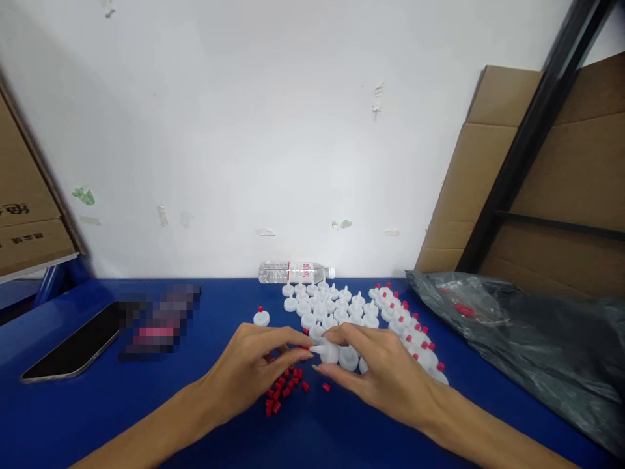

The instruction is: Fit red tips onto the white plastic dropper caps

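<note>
Between thumb and fingers, my right hand (374, 358) grips a white plastic nozzle cap (329, 353), tilted so its spout points left. My left hand (266, 358) pinches a small red tip cap (306, 348) at the end of that spout. Loose red tip caps (286, 384) lie in a pile below my left hand, and a single one (326, 387) sits apart to the right. Behind my hands stand many white nozzle caps (336, 303) with bare spouts. To the right are rows of nozzle caps with red tips (415, 335). One more red-tipped nozzle cap (261, 317) stands at the left.
A clear water bottle (293, 272) lies against the wall at the back of the blue table (195, 417). On the left is a dark phone (78, 342) beside a blurred-out item (161, 322). A dark plastic bag (527, 345) covers the right side, near cardboard (493, 156).
</note>
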The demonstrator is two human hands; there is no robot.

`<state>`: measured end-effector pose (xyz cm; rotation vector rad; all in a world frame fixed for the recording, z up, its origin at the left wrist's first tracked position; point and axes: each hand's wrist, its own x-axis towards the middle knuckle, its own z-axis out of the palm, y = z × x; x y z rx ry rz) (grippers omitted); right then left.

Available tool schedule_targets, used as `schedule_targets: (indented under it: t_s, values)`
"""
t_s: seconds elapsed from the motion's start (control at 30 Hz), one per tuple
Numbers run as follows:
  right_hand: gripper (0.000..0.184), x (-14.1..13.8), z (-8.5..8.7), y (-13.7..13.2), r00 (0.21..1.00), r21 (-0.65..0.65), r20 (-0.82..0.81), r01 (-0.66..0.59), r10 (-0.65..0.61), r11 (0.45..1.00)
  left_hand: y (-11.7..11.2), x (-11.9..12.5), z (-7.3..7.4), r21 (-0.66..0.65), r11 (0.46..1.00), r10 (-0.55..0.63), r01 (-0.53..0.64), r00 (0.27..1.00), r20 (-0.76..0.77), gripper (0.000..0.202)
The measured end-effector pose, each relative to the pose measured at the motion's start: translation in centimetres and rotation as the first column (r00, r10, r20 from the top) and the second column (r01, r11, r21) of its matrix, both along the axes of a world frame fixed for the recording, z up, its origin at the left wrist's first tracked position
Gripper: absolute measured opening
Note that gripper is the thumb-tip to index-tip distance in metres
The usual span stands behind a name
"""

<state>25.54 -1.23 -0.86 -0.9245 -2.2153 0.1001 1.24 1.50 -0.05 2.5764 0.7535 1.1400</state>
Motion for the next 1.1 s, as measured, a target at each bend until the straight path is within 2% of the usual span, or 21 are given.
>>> schedule_targets:
  t_s: [0.1, 0.17, 0.3, 0.4, 0.47, 0.67, 0.8, 0.9, 0.97, 1.03, 1.1]
  values:
    - [0.028, -0.1, 0.1, -0.1, 0.998, -0.013, -0.054, -0.031, 0.030, 0.999, -0.1, 0.1, -0.1, -0.034, 0.999, -0.020, 0.020, 1.000, 0.002, 0.012]
    - [0.027, -0.2, 0.1, -0.2, 0.995, 0.012, -0.085, -0.058, 0.059, 0.998, 0.0, 0.1, -0.3, -0.007, 1.000, -0.026, 0.026, 1.000, -0.012, 0.014]
    - [0.027, -0.4, 0.2, -0.3, 0.987, 0.130, -0.124, -0.088, 0.105, 0.988, 0.2, 0.0, -0.7, 0.074, 0.996, -0.037, 0.042, 0.997, -0.064, 0.022]
    - [0.028, -0.6, 0.2, -0.4, 0.983, 0.210, -0.118, -0.112, 0.139, 0.971, -0.1, 0.1, -0.7, 0.058, 0.996, -0.062, 0.070, 0.990, -0.124, 0.021]
    - [0.028, -0.7, 0.3, -0.5, 0.980, 0.248, -0.126, -0.116, 0.151, 0.962, -0.3, 0.1, -0.8, 0.041, 0.995, -0.083, 0.088, 0.991, -0.106, 0.019]
    - [0.026, -0.8, 0.6, -1.0, 0.978, 0.308, -0.125, -0.121, 0.166, 0.944, -0.8, 0.1, -0.9, -0.173, 0.973, -0.161, 0.152, 0.986, -0.040, 0.027]
    - [0.026, -0.8, 0.6, -0.8, 0.981, 0.341, -0.070, -0.146, 0.180, 0.929, -1.1, 0.4, -0.1, -0.290, 0.944, -0.177, 0.158, 0.983, -0.041, 0.035]
    - [0.030, -0.9, 0.8, -0.5, 0.982, 0.319, -0.102, -0.118, 0.158, 0.940, -1.1, 0.7, 0.8, -0.327, 0.936, -0.136, 0.130, 0.991, 0.005, 0.033]
    - [0.034, -0.8, 1.2, -0.3, 0.993, 0.288, -0.063, -0.079, 0.101, 0.954, -0.8, 0.6, 1.2, -0.313, 0.947, -0.050, 0.064, 0.997, 0.053, 0.029]
    - [0.040, -0.5, 1.6, -0.1, 0.999, 0.263, 0.039, -0.018, 0.008, 0.965, -0.2, 0.3, 1.3, -0.229, 0.972, 0.061, -0.045, 0.996, 0.064, 0.027]
    - [0.038, 0.0, 2.0, 0.3, 0.986, 0.227, 0.145, 0.045, -0.079, 0.973, 0.7, -0.4, 1.2, -0.090, 0.985, 0.151, -0.150, 0.989, 0.004, 0.025]
